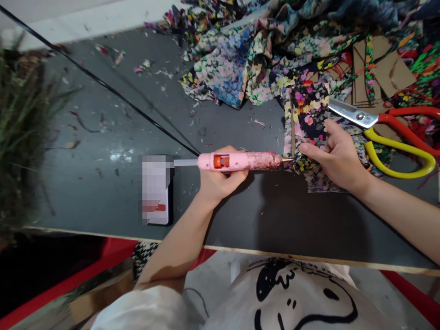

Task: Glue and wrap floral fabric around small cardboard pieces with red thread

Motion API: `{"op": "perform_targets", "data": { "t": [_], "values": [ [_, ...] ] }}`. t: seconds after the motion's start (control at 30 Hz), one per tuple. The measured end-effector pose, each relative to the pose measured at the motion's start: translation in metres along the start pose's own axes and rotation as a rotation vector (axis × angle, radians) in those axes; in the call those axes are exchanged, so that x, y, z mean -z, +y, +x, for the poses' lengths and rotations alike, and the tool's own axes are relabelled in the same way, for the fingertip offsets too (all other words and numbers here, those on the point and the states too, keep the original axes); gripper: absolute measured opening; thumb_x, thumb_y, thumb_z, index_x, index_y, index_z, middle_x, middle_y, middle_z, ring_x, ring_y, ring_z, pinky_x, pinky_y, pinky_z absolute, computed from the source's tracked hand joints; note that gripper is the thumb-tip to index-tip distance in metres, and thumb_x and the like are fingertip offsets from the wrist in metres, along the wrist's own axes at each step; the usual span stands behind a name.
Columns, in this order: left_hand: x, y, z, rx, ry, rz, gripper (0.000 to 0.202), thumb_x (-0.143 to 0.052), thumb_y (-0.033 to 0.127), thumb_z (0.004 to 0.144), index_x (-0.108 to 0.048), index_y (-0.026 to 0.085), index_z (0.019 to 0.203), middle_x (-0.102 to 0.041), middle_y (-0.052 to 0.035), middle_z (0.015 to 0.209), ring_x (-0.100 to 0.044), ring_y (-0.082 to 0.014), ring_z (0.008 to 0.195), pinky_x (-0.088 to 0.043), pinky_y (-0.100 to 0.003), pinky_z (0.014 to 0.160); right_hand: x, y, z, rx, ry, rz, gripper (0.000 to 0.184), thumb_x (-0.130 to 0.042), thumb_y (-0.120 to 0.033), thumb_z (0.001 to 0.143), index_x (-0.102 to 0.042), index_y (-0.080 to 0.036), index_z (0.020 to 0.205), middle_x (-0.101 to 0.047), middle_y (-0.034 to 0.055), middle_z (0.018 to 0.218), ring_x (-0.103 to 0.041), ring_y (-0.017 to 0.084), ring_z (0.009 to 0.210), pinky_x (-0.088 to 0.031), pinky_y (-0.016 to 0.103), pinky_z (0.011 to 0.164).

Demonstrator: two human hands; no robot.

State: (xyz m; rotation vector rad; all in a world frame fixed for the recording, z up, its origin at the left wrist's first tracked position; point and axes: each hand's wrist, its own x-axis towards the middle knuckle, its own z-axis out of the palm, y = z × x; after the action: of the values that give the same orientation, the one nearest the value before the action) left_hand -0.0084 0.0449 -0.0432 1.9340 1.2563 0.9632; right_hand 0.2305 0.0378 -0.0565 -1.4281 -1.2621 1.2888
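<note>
My left hand (220, 178) is closed around a pink hot glue gun (240, 161) lying horizontal, with a clear glue stick poking out its back. Its nozzle touches the left edge of a floral-fabric-covered piece (309, 119) on the dark table (137, 137). My right hand (338, 158) pinches that fabric piece at its lower part, thumb on top, holding it down. A thin stick runs along the piece's left edge, just above the nozzle.
Scissors (388, 133) with red and yellow handles lie right of my right hand. A heap of floral fabric (247, 64) and cardboard shapes (381, 68) fills the far right. A phone (156, 190) lies left of the gun. A black cord (103, 85) crosses the table. Green plant at left.
</note>
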Motion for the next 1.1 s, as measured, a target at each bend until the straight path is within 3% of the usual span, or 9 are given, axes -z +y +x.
{"op": "perform_targets", "data": {
  "t": [0.2,0.47,0.67,0.93,1.1],
  "values": [
    [-0.001,0.004,0.002,0.018,0.021,0.002,0.017,-0.054,0.02,0.059,-0.04,0.02,0.05,-0.036,0.0068,0.045,-0.031,-0.0065,0.038,-0.025,-0.021,0.035,-0.001,-0.004,0.0,-0.013,0.0,-0.011,0.038,-0.074,-0.043,0.068,-0.041,-0.025,0.074,-0.031,-0.0028,0.064,-0.049,0.018,0.071,-0.046,0.036,0.065],
    [0.001,0.0,0.001,0.064,0.04,0.01,0.015,-0.055,0.022,0.059,-0.043,0.02,0.051,-0.037,0.0058,0.046,-0.03,-0.007,0.039,-0.025,-0.023,0.036,-0.001,-0.011,0.0,0.007,-0.024,-0.044,0.035,-0.074,-0.042,0.069,-0.044,-0.025,0.072,-0.029,-0.0039,0.062,-0.049,0.015,0.064,-0.048,0.035,0.061],
    [0.001,-0.004,-0.002,0.041,0.035,-0.015,0.007,-0.058,0.022,0.063,-0.052,0.02,0.058,-0.049,0.0043,0.053,-0.042,-0.009,0.044,-0.037,-0.023,0.042,-0.001,-0.01,-0.001,0.009,-0.035,-0.042,0.036,-0.074,-0.043,0.07,-0.042,-0.025,0.072,-0.031,-0.0037,0.063,-0.05,0.016,0.066,-0.049,0.036,0.065],
    [-0.001,-0.01,-0.002,-0.133,0.073,-0.014,0.006,-0.059,0.015,0.065,-0.054,0.018,0.062,-0.053,0.0058,0.056,-0.048,-0.0065,0.045,-0.037,-0.017,0.041,0.0,-0.013,-0.001,0.097,-0.068,-0.091,0.029,-0.068,-0.031,0.075,-0.04,-0.023,0.073,-0.028,-0.0047,0.065,-0.032,0.009,0.055,-0.036,0.027,0.052],
    [-0.001,-0.006,0.002,-0.155,0.073,-0.018,0.014,-0.057,0.014,0.063,-0.046,0.018,0.056,-0.043,0.0075,0.051,-0.038,-0.0044,0.041,-0.031,-0.016,0.038,0.0,-0.015,-0.001,0.147,-0.102,-0.098,0.026,-0.066,-0.024,0.077,-0.04,-0.023,0.075,-0.029,-0.005,0.066,-0.026,0.008,0.054,-0.031,0.025,0.049]
  ]
}}
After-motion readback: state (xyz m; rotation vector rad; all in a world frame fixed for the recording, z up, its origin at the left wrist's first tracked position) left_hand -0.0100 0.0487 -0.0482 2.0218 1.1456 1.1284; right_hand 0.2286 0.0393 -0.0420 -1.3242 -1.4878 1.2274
